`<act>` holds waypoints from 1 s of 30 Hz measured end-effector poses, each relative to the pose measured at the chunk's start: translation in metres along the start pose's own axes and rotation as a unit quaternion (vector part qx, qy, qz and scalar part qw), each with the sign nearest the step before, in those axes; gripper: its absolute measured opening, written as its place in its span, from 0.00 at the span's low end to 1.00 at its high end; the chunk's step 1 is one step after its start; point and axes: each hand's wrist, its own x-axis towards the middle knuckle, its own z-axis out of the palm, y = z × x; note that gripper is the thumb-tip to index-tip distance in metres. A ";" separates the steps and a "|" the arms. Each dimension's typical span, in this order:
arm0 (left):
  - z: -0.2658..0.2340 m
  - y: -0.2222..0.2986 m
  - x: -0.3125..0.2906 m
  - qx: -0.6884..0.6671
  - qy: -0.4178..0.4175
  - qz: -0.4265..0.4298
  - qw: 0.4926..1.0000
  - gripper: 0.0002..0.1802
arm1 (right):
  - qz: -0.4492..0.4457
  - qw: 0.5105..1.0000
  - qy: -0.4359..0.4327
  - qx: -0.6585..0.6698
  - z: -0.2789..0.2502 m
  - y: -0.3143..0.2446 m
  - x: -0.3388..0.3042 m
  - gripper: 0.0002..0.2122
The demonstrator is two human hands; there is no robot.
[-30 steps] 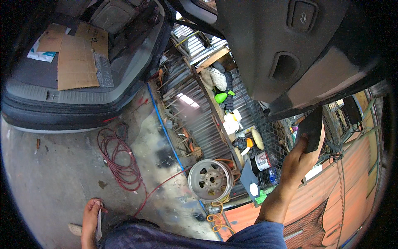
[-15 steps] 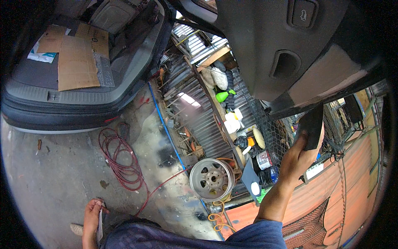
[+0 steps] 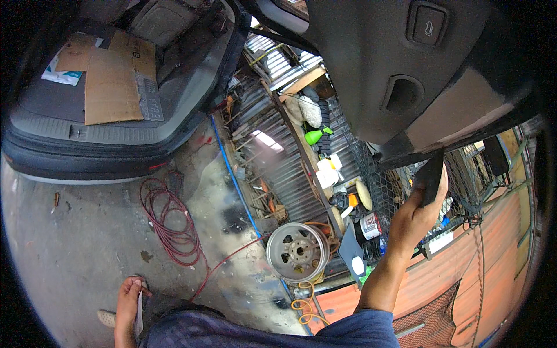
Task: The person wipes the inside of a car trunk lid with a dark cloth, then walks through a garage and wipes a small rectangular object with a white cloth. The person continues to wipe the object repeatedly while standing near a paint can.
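Observation:
My right hand (image 3: 413,223) is raised at the right, its fingers and thumb closed on a black flexible sheet (image 3: 429,178). The top of the sheet meets the lower edge of the raised car tailgate (image 3: 365,75); whether it presses there I cannot tell. A dull brownish-grey patch (image 3: 458,107) shows on the tailgate's trim just above. Low at the left, my left hand (image 3: 127,298) pinches a thin whitish flat strip (image 3: 140,316) beside my body. The fingers behind the black sheet are partly hidden.
Flattened cardboard (image 3: 110,87) lies in the open car boot (image 3: 52,124). A coiled red hose (image 3: 168,223) rests on the concrete floor. An alloy wheel rim (image 3: 297,252) stands near a shelf holding a green spray bottle (image 3: 315,136) and white tubs (image 3: 328,172). Wire mesh hangs under the tailgate.
My right hand and the black sheet have shifted slightly left along the tailgate's edge, and the sheet looks narrower. The left hand stays put with its strip.

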 end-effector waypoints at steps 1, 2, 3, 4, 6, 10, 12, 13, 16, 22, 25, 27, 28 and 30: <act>0.000 0.000 0.000 0.000 -0.001 0.007 1.000 0.13 | 0.002 1.000 0.005 0.012 -0.002 -0.002 0.001 0.21; 0.000 0.001 0.000 -0.005 -0.002 0.007 1.000 0.13 | 0.005 1.000 0.010 0.024 -0.005 -0.006 0.002 0.21; 0.000 0.002 0.000 -0.010 -0.004 0.008 1.000 0.13 | 0.007 0.999 0.015 0.036 -0.006 -0.009 0.003 0.21; 0.000 0.003 0.000 -0.014 -0.007 0.008 1.000 0.13 | 0.007 0.999 0.024 0.047 -0.006 -0.005 0.003 0.20; 0.001 0.004 0.001 -0.007 -0.006 0.002 1.000 0.13 | 0.010 0.999 0.023 0.033 -0.007 -0.005 0.002 0.19; 0.000 0.003 0.002 -0.002 -0.012 -0.028 1.000 0.13 | 0.002 1.000 0.020 0.023 -0.007 -0.005 0.002 0.19; 0.002 0.003 0.001 -0.003 -0.011 -0.025 1.000 0.12 | -0.005 0.999 0.020 0.029 -0.006 -0.006 0.004 0.19; 0.003 0.004 0.001 -0.003 -0.010 -0.023 1.000 0.12 | -0.008 0.999 0.020 0.033 -0.005 -0.006 0.005 0.20; 0.003 -0.001 0.002 -0.015 -0.004 -0.011 1.000 0.12 | -0.019 0.997 0.050 0.053 0.005 0.003 0.005 0.20; 0.001 0.001 0.001 -0.001 -0.013 -0.013 1.000 0.12 | -0.018 0.992 0.084 0.094 0.021 0.023 -0.001 0.19; 0.002 0.000 0.000 0.005 -0.007 0.004 1.000 0.12 | -0.027 0.993 0.081 0.078 0.019 0.033 -0.003 0.18; 0.004 0.001 -0.002 0.002 0.006 0.008 1.000 0.13 | -0.022 0.996 0.067 0.052 0.015 0.030 -0.003 0.18; 0.005 0.001 -0.003 0.000 0.010 0.010 1.000 0.13 | -0.021 0.997 0.059 0.038 0.012 0.029 -0.002 0.18; 0.003 0.000 -0.003 0.010 0.005 -0.002 1.000 0.13 | -0.017 0.998 0.045 0.037 0.009 0.030 -0.002 0.19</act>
